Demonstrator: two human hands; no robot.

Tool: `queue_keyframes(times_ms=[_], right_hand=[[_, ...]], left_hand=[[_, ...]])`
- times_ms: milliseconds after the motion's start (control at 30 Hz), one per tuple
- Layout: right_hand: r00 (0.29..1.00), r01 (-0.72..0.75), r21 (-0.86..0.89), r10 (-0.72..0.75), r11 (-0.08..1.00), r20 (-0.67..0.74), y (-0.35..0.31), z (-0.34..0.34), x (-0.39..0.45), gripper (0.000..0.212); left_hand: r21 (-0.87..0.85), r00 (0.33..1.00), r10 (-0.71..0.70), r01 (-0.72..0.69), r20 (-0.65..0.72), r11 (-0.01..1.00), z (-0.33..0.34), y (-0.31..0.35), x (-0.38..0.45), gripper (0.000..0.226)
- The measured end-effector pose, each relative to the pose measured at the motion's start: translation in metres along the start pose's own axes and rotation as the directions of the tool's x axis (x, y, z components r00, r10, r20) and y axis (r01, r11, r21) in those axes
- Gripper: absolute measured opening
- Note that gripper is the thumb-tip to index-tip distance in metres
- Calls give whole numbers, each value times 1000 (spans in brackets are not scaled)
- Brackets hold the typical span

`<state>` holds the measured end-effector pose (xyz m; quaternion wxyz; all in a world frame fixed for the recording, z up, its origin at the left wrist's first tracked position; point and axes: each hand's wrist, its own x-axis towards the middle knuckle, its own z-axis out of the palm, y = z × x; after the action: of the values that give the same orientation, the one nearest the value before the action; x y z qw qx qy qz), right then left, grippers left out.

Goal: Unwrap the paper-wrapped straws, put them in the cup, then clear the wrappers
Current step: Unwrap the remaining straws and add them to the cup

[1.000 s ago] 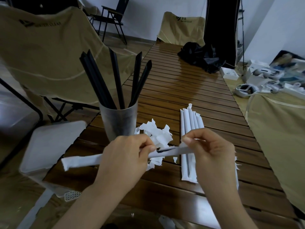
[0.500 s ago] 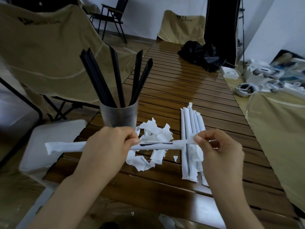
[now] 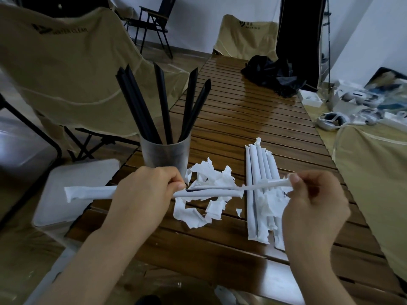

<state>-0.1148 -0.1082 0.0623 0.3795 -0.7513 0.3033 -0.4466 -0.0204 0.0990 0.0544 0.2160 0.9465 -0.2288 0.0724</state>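
Observation:
My left hand (image 3: 145,194) grips a paper-wrapped straw (image 3: 92,193) held level above the wooden table (image 3: 242,111). My right hand (image 3: 315,205) pinches a torn strip of its wrapper (image 3: 268,184), pulled out to the right. A thin line of black straw shows where the paper has split. A frosted cup (image 3: 165,157) behind my left hand holds several black straws (image 3: 163,102). Torn wrapper scraps (image 3: 204,194) lie between my hands. Several wrapped straws (image 3: 257,190) lie side by side under the strip.
A beige folding chair (image 3: 66,69) stands to the left, with a white bin lid (image 3: 72,194) below it. A black cloth (image 3: 273,73) lies at the table's far end. White devices and boxes (image 3: 352,106) clutter the surface to the right.
My hands have moved apart: the left drew the wrapped straw to the left, the right pulled the torn strip to the right, and the split in the paper has lengthened.

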Motion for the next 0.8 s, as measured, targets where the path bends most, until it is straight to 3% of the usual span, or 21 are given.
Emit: queue_keyframes(times_ms=[333, 467, 633, 700, 800], right_hand=[[988, -51, 52, 59, 997, -145, 10, -7, 14, 6], [974, -116, -3, 115, 993, 197, 7, -3, 6, 11], [778, -37, -149, 122, 988, 617, 9, 18, -12, 19], [742, 61, -221, 103, 973, 662, 13, 21, -16, 25], [752, 143, -188, 17, 972, 659, 8, 17, -14, 24]], left_hand=[[30, 999, 15, -16, 29, 999, -10, -17, 2, 11], [5, 997, 28, -28, 75, 1000, -13, -17, 2, 10], [-60, 968, 83, -70, 238, 996, -12, -9, -1, 9], [-84, 958, 105, -86, 267, 993, -11, -7, -2, 9], [-110, 951, 138, -111, 275, 988, -10, -6, -3, 10]])
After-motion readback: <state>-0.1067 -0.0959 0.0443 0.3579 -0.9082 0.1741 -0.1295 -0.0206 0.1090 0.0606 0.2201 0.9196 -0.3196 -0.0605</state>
